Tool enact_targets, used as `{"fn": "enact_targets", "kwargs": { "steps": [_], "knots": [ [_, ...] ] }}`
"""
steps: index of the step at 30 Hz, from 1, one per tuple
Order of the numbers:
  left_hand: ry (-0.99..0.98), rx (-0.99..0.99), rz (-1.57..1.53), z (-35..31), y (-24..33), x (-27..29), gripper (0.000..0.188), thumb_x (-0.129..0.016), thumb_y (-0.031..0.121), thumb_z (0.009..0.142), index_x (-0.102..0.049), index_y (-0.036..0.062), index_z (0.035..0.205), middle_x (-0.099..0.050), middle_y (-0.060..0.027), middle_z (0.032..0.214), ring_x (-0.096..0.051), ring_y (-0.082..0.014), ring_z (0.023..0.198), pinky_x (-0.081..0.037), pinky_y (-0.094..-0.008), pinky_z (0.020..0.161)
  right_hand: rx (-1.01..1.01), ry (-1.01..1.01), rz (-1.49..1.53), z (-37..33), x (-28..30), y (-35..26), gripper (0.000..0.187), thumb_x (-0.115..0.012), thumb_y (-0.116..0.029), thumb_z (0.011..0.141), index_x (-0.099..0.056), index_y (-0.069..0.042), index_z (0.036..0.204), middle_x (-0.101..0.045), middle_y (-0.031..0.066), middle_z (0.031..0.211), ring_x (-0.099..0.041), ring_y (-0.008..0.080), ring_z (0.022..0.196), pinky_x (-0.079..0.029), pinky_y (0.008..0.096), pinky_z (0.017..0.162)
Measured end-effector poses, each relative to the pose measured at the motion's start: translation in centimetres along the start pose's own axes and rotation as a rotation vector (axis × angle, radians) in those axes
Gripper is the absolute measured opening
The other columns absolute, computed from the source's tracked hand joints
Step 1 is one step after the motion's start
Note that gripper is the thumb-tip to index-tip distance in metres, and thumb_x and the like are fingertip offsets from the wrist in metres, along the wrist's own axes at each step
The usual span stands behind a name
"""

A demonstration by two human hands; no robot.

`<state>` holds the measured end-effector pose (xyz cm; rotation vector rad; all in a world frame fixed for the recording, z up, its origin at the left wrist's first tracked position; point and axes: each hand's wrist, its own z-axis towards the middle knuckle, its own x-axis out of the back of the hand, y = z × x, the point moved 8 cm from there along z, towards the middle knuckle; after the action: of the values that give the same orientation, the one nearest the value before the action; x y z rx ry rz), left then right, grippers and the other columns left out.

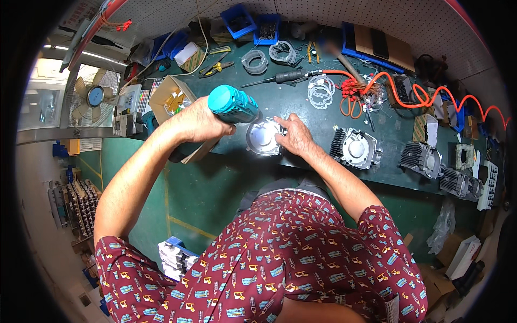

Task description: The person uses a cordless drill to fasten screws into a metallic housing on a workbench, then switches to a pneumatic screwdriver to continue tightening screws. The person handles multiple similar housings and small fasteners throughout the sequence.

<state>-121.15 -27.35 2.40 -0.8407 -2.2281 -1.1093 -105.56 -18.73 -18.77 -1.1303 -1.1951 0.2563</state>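
Observation:
My left hand (200,121) is wrapped round a teal cordless power driver (232,103), held tilted just above the bench's near edge. Its handle is mostly hidden by the hand, and I cannot make out its tip. Close to its right sits a round silver metal engine casting (262,138) with a smooth dished face. My right hand (295,135) grips this casting's right rim, index finger and thumb against the edge. Further right stands a finned engine cylinder head (355,148), apart from both hands.
More finned cylinder heads (421,159) stand along the bench's right end. Behind lie metal rings (254,62), thin gaskets (321,91), a black air tool (291,76) on a coiled orange hose, and orange-handled scissors (351,107). An open cardboard box (167,92) stands left.

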Motion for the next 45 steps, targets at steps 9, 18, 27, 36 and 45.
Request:
{"fn": "enact_targets", "kwargs": {
  "steps": [9, 18, 27, 36, 45],
  "knots": [
    [0.071, -0.051, 0.01, -3.0, 2.1, -1.5, 0.039, -0.079, 0.018, 0.08, -0.069, 0.0061, 0.116, -0.074, -0.0187, 0.103, -0.072, -0.0301, 0.098, -0.056, -0.0411, 0.09, -0.101, 0.066, 0.034, -1.2, 0.0, -0.2, 0.053, -0.078, -0.026, 0.079, -0.072, -0.014, 0.13, -0.059, 0.0208, 0.105, -0.066, 0.0378, 0.097, -0.056, 0.0454, 0.085],
    [0.282, -0.12, -0.369, -9.4, -2.5, -3.0, 0.044, -0.081, 0.011, 0.089, -0.068, 0.0059, 0.131, -0.072, -0.0085, 0.122, -0.067, -0.0181, 0.112, -0.051, -0.0325, 0.103, -0.384, 0.178, 0.755, -0.7, -1.0, 6.6, 0.033, -0.067, -0.021, 0.095, -0.074, 0.001, 0.117, -0.07, 0.0066, 0.091, -0.066, 0.0191, 0.084, -0.056, 0.0332, 0.078],
    [0.449, 0.126, -0.684, -13.7, -8.6, -8.2, 0.043, -0.083, 0.018, 0.09, -0.068, 0.0055, 0.128, -0.072, -0.003, 0.112, -0.064, -0.0127, 0.102, -0.055, -0.0326, 0.093, -0.729, 0.159, 1.218, -3.6, 0.4, 8.1, 0.022, -0.052, 0.012, 0.097, -0.061, 0.006, 0.116, -0.069, 0.0185, 0.11, -0.072, 0.0282, 0.101, -0.064, 0.0368, 0.088],
    [0.466, 0.24, -0.733, -15.3, -11.4, -10.5, 0.044, -0.083, 0.024, 0.09, -0.068, 0.0044, 0.127, -0.072, -0.0039, 0.111, -0.064, -0.0133, 0.101, -0.055, -0.0329, 0.091, -0.552, 0.073, 1.361, -2.3, 4.1, 2.0, 0.02, -0.057, 0.012, 0.096, -0.062, 0.011, 0.115, -0.067, 0.0257, 0.12, -0.071, 0.0348, 0.112, -0.061, 0.0396, 0.099],
    [0.476, 0.126, -1.03, -16.3, -11.9, -11.5, 0.042, -0.083, 0.022, 0.091, -0.068, 0.0043, 0.125, -0.072, -0.0051, 0.112, -0.067, -0.0148, 0.101, -0.057, -0.0334, 0.089, -0.515, 0.11, 1.284, -1.4, 1.0, -1.7, 0.017, -0.068, 0.003, 0.096, -0.062, 0.008, 0.111, -0.07, 0.0182, 0.103, -0.076, 0.0294, 0.094, -0.066, 0.0296, 0.073]
  ]
}}
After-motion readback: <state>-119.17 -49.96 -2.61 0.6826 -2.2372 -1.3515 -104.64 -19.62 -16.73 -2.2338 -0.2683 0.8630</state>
